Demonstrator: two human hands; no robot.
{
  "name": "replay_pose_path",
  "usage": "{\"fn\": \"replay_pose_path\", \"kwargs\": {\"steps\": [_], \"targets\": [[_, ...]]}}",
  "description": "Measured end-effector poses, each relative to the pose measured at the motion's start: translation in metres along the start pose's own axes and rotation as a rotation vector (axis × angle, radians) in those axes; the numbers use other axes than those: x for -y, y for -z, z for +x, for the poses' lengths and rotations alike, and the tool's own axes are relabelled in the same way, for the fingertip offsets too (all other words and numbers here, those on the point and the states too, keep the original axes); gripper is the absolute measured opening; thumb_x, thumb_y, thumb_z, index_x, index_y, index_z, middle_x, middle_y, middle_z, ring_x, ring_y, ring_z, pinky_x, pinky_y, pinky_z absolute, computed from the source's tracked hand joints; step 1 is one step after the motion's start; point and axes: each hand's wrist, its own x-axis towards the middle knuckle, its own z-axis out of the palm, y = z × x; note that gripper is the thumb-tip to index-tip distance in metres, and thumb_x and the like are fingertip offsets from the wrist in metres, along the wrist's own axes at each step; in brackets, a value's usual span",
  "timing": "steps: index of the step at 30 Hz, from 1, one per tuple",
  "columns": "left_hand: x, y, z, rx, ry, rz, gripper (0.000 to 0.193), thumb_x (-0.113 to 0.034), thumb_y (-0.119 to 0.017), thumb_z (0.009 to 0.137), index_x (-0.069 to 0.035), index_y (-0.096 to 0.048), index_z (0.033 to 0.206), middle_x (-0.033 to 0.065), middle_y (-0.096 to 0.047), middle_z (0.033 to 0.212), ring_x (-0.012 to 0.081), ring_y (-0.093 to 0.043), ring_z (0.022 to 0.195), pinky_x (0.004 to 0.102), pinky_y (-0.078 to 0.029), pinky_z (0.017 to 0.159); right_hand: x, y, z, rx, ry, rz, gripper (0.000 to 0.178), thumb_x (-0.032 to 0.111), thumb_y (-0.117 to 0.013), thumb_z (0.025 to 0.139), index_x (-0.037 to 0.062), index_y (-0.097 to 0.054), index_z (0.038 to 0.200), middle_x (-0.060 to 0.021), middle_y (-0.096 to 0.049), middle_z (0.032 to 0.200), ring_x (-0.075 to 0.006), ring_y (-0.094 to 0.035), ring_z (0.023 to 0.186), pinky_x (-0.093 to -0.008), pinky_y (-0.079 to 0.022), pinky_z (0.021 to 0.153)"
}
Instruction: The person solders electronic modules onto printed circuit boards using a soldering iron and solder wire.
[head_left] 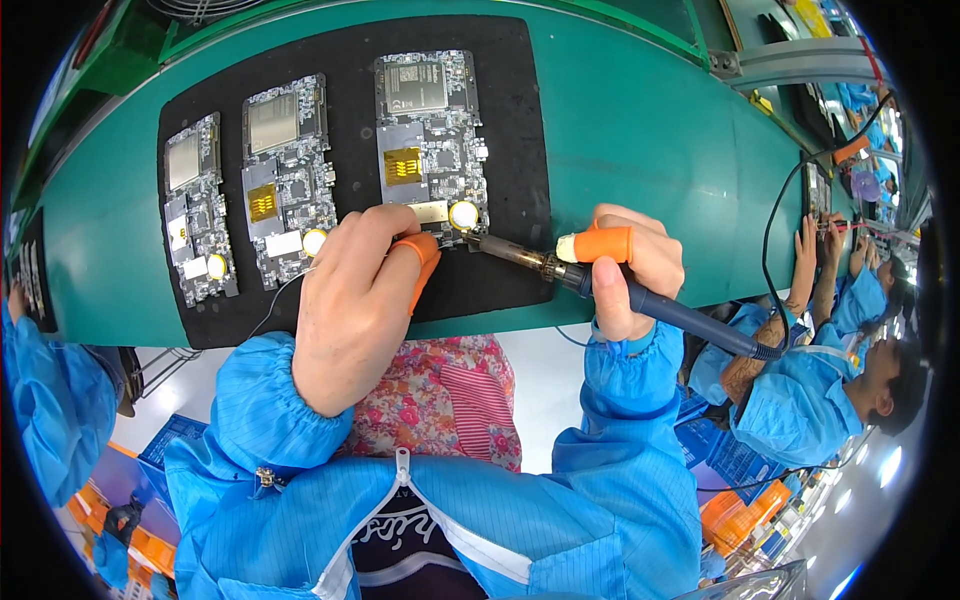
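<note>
My right hand (pixel 630 270) grips a soldering iron (pixel 655 308) with a dark blue handle. The iron's tip meets the lower edge of the rightmost circuit board (pixel 428 130), beside a round yellow-rimmed part (pixel 463 215). At the same edge, my left hand (pixel 358 290) is closed in a pinch, its fingertips partly hidden. A thin grey wire (pixel 272 310) runs into that hand from the lower left. Orange finger cots cover a finger on each hand. Two similar boards, a middle one (pixel 288 165) and a left one (pixel 198 210), lie on the black mat (pixel 510 130).
The mat lies on a green bench (pixel 640 150). A black cable (pixel 768 240) loops from the iron up past the right side. Co-workers in blue sit to the right (pixel 805 385) and left (pixel 60 400). A metal rail (pixel 800 62) crosses the far right.
</note>
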Motion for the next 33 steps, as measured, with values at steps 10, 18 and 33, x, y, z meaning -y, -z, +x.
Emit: {"fn": "replay_pose_path", "kwargs": {"steps": [10,18,33], "targets": [[-0.001,-0.008,0.009,0.011,-0.029,0.022,0.018,0.006,-0.068,0.067,0.005,-0.055,0.079,0.0121,-0.053,0.093,0.0272,-0.055,0.080,0.0337,-0.048,0.066,0.001,-0.001,0.002,0.000,-0.005,0.003,0.014,0.007,-0.054,0.069,-0.0068,-0.056,0.067,-0.0085,-0.041,0.048,-0.0187,-0.038,0.038,-0.0300,-0.026,0.036],[-0.003,-0.001,0.001,-0.154,0.203,-0.114,0.020,0.007,-0.065,0.070,0.003,-0.054,0.086,0.0137,-0.050,0.099,0.0287,-0.054,0.087,0.0334,-0.047,0.074,0.001,0.002,0.001,0.018,-0.031,0.015,0.013,0.006,-0.055,0.069,-0.0071,-0.057,0.069,-0.0092,-0.041,0.049,-0.0191,-0.039,0.039,-0.0307,-0.026,0.037],[-0.008,-0.011,0.006,-0.133,-0.010,0.040,0.021,0.004,-0.072,0.063,0.002,-0.057,0.077,0.0101,-0.055,0.090,0.0261,-0.055,0.075,0.0329,-0.046,0.062,-0.007,0.012,-0.029,-0.450,-0.245,0.151,0.029,0.018,-0.053,0.077,-0.0088,-0.057,0.088,-0.0177,-0.059,0.078,-0.0223,-0.054,0.070,-0.0364,-0.043,0.073]]}}
